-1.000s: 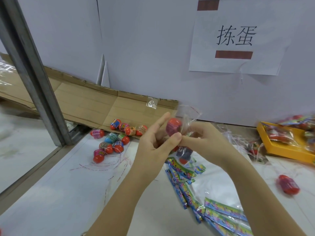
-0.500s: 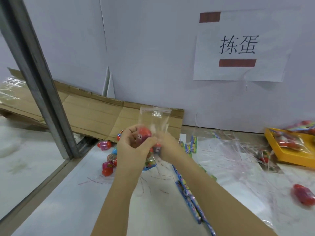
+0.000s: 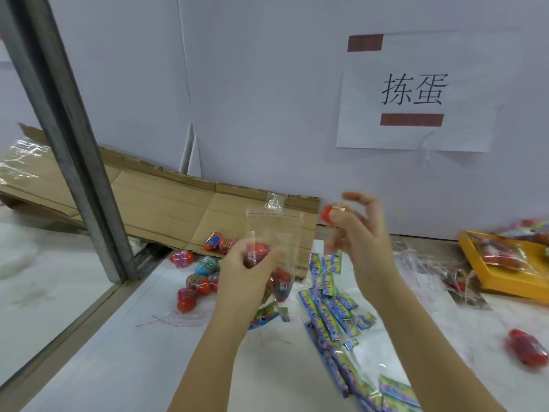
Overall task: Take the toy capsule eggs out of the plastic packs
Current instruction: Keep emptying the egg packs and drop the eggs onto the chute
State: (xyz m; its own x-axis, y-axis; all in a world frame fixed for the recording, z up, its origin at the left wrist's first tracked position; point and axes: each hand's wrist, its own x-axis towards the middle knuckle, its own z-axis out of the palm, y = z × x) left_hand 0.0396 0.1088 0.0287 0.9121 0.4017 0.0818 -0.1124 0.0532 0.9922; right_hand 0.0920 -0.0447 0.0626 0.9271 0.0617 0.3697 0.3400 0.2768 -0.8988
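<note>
My left hand (image 3: 246,272) grips a clear plastic pack (image 3: 274,233) that stands open at the top, with red capsule eggs (image 3: 258,251) still inside it. My right hand (image 3: 359,236) is raised to the right of the pack and pinches a red capsule egg (image 3: 326,214) between thumb and fingers, clear of the pack. A pile of loose capsule eggs (image 3: 199,272), red, blue and pink, lies on the table behind my left hand. Another packed red egg (image 3: 527,350) lies at the far right.
Colourful paper strips (image 3: 329,310) are scattered under and before my hands. A yellow tray (image 3: 505,281) with full packs stands at the right. Flat cardboard (image 3: 166,203) leans on the back wall. A metal post (image 3: 62,126) rises at the left.
My hands first moved left to the egg pile. Now my right hand has drawn a red egg out of the pack and up to the right, while my left still holds the pack.
</note>
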